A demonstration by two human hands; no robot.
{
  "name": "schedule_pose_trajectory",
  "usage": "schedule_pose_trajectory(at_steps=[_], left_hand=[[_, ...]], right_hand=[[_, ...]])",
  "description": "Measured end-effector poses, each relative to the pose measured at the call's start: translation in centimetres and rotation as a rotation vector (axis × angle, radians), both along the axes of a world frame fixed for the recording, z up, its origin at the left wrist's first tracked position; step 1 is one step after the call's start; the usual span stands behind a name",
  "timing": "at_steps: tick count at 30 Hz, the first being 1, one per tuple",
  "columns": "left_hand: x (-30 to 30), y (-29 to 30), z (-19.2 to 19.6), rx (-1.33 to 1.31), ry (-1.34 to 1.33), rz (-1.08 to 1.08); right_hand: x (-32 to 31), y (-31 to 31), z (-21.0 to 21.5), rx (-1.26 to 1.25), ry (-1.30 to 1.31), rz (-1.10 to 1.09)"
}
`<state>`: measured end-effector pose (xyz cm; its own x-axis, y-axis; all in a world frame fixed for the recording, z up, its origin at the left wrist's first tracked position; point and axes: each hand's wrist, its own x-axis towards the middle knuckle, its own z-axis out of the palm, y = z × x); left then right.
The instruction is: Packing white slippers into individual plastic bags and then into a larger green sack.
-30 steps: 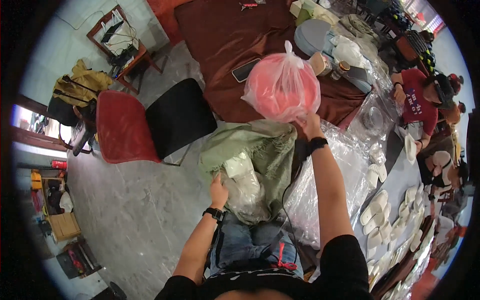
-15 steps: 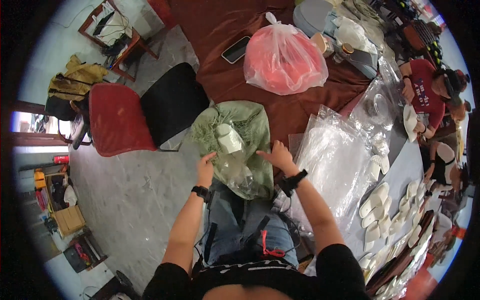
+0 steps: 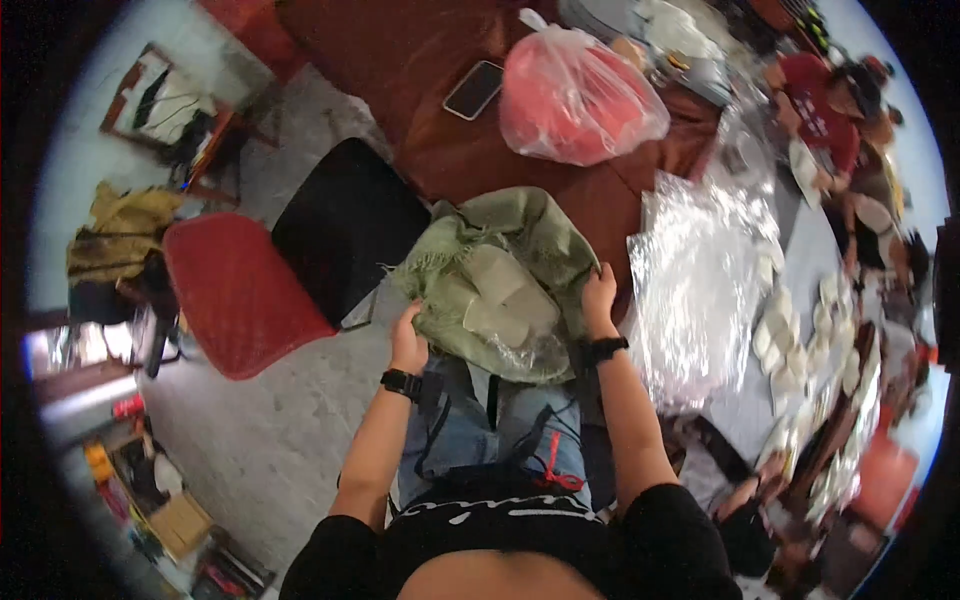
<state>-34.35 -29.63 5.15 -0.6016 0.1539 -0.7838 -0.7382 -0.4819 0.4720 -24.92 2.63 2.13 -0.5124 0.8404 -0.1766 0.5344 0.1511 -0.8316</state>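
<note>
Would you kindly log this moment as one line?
left hand: at left edge of green sack; right hand: holding right edge; sack: open, pale items inside; phone: on brown cloth

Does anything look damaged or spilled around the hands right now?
Yes: the green woven sack looks frayed. Its upper-left edge is ragged, with loose threads, just above the left hand. I see no spill; the pale items lie inside the sack.
</note>
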Motion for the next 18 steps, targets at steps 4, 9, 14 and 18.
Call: schedule_pose_trajectory(at_steps=[4,9,14,18], left_hand=[[-1.9,-0.7,2.5,-0.322,-0.030,-0.330],[-1.2,-10.6,7.7,-0.365,0.856,-1.059],[-2.3,-6.8,10.3,-0.129,0.037,-0.591],[-1.8,-5.9,4.8,-0.434,0.240,-0.523]], right_hand=[[-1.6,-2.4,2.3,-0.270,0.128,-0.194],[4.7,-2.3,10.4,-0.637,0.490,-0.201],[6.9,1.0,14.8,-0.411,0.439,-0.268],[5.3,4.0,8.3,-0.366,0.324,-0.070]])
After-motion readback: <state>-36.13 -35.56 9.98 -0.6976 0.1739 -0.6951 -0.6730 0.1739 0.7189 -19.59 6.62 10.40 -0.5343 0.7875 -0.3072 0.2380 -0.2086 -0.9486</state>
